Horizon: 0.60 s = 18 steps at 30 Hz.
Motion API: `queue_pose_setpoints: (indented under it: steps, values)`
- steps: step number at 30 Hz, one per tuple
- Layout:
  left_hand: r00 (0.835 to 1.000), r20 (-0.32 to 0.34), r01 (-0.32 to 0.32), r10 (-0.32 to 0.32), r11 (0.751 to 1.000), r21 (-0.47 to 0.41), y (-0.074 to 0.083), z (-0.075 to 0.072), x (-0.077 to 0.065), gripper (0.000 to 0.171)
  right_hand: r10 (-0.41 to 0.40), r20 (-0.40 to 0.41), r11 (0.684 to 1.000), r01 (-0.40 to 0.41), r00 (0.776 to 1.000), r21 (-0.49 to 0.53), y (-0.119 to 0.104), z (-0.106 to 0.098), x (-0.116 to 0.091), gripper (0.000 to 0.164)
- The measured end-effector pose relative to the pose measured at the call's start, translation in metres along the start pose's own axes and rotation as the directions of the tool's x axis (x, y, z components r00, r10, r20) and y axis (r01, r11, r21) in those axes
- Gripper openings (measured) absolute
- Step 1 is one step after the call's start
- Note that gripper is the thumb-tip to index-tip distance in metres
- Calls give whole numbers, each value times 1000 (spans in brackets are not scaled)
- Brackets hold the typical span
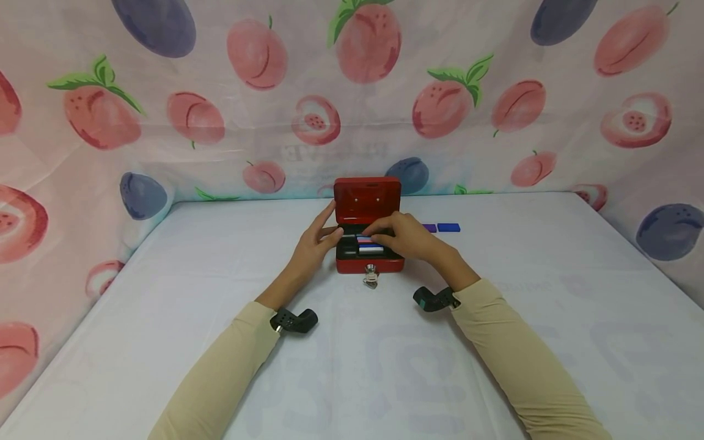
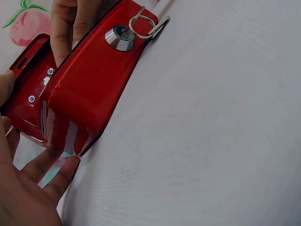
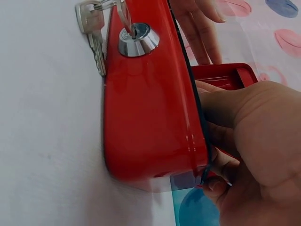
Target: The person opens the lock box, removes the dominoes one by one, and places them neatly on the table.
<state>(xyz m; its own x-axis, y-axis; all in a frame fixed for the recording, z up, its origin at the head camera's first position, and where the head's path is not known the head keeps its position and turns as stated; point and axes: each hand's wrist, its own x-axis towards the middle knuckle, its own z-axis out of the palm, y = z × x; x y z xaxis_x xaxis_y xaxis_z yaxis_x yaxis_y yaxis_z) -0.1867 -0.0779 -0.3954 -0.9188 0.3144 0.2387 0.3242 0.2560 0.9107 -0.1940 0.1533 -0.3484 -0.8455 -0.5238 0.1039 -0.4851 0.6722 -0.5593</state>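
A red cash box [image 1: 370, 266] stands on the table with its lid [image 1: 367, 200] raised and a black tray [image 1: 346, 247] inside. Thin pink, blue and white bars [image 1: 371, 249] lie in the tray. My left hand [image 1: 311, 247] is at the box's left side, its fingers extended along the wall in the left wrist view. From the right, my right hand [image 1: 409, 237] reaches over the tray, fingers bent down among the bars. The box wall hides its fingertips in the right wrist view, and I cannot tell whether they pinch a bar.
A key sits in the front lock [image 2: 121, 37], with a ring and second key [image 3: 94, 30] hanging from it. Behind my right hand, a blue bar [image 1: 448, 227] and a purple bar [image 1: 429, 228] lie on the white tabletop [image 1: 374, 366]. Fruit-print cloth [image 1: 220, 153] rises behind.
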Motion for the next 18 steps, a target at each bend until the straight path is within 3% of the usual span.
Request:
queue_pose_setpoints:
  steps: [18]
  values:
    - [1000,-1,8,-8,1000,9,1,0,0,63,55,4,998,-55,998,22,-2,-3,-2,22]
